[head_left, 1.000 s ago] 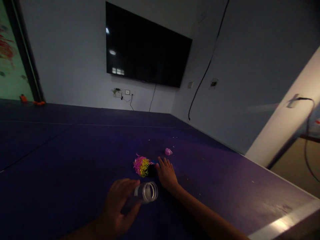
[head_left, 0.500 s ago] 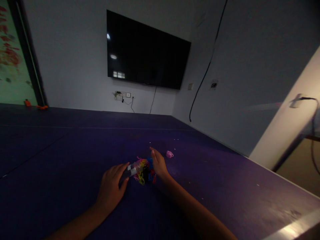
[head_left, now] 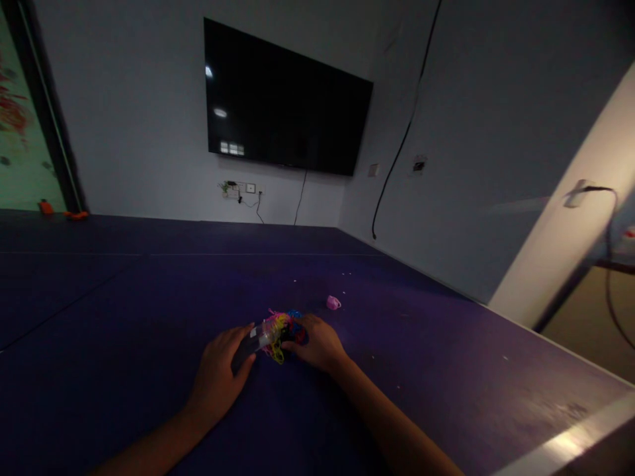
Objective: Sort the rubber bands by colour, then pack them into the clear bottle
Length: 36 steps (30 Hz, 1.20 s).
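My left hand [head_left: 223, 363] is wrapped round a clear plastic bottle [head_left: 258, 337] that lies tilted on its side, its open end facing right. Against that end sits a tangled heap of colourful elastic bands [head_left: 278, 350], with pink, yellow, blue, red and black ones showing. From the right, my right hand [head_left: 320, 342] curls its thumb and fingers round the red and dark bands of the heap. Part of the heap is hidden behind those fingers. A small pink cap with a loop [head_left: 334, 303] rests on the purple surface [head_left: 173, 297] just beyond my right hand.
A large dark television [head_left: 288, 99] hangs on the far wall, above sockets and cords [head_left: 243, 188]. A black cable [head_left: 397, 158] runs down the right wall. Tiny white scraps dot the surface. Orange pieces [head_left: 76, 215] lie at the far left edge.
My right hand has gone from standing upright beside the heap to curling over its right side, thumb now in front. My left hand and the bottle have hardly moved. The view has shifted slightly.
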Tool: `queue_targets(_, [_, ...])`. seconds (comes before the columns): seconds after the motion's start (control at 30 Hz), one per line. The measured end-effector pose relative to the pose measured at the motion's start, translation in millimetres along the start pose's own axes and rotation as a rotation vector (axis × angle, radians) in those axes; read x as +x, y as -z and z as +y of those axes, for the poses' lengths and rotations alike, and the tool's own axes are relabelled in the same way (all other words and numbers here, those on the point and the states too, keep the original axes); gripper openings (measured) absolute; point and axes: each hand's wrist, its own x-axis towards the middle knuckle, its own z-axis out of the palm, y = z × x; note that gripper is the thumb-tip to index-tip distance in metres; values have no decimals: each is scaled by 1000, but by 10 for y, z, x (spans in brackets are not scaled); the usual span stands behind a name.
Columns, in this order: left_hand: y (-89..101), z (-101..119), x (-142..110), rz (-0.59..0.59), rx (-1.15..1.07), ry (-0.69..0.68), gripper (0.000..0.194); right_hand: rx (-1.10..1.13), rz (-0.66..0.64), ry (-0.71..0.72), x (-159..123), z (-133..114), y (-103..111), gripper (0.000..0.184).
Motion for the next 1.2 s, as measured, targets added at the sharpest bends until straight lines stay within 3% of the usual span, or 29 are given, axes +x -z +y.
queue_targets(0.27, [-34, -76, 9, 29, -46, 79, 35, -17, -44, -23, 115, -184, -13, 60])
queue_targets(0.43, [-23, -100, 19, 38, -79, 122, 36, -155, -324, -10, 436, -302, 184, 62])
queue_targets(0.57, [-29, -109, 22, 44, -135, 110, 38, -176, -609, -19, 695, -408, 354, 46])
queue_targets(0.63, [-42, -113, 17, 51, -153, 124, 39, -169, -667, -59, 772, -437, 376, 39])
queue_targets(0.8, [-75, -125, 6, 86, -193, 201, 41, -174, -669, -66, 838, -383, 284, 36])
queue_targets(0.93, [-67, -106, 10, 94, -255, 211, 42, -150, -575, -18, 837, -298, 230, 35])
queue_targets(1.2, [-17, -3, 32, 8, -338, 226, 45, -30, -469, -39, 834, -266, 303, 31])
